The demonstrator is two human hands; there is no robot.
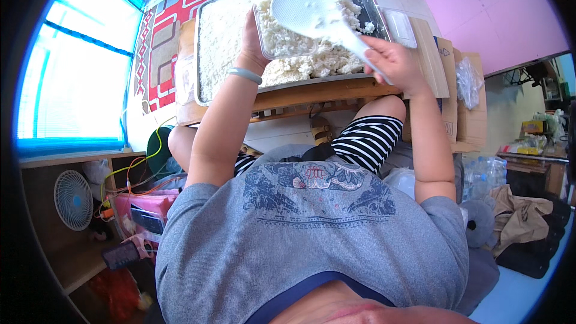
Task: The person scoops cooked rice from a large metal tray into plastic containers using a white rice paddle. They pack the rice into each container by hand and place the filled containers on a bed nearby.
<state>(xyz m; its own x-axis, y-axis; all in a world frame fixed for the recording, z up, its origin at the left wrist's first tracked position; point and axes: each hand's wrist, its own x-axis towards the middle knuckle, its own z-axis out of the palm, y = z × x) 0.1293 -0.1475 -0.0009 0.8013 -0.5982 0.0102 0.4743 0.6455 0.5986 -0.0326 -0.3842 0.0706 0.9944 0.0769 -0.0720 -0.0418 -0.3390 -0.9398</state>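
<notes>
My left hand (253,40) grips the left side of a clear plastic container (288,49), which is tilted and holds white cooked rice. Its fingers are mostly hidden behind the container. My right hand (390,64) is closed around the handle of a large white rice paddle (300,6). The paddle's broad, dimpled blade lies across the container's opening, with some rice grains stuck to it. Below both is a wide metal tray (381,30) of rice (224,31). The rice lies flat at the left and loose and clumped at the right, where dark tray bottom shows.
The tray stands on a wooden table (288,98). Another clear plastic container (398,29) sits right of the tray, beside a wooden board (427,58) and cardboard (468,121). A clear plastic bag (469,82) lies on the cardboard. At the left, cables (155,144) hang near a small fan (74,200).
</notes>
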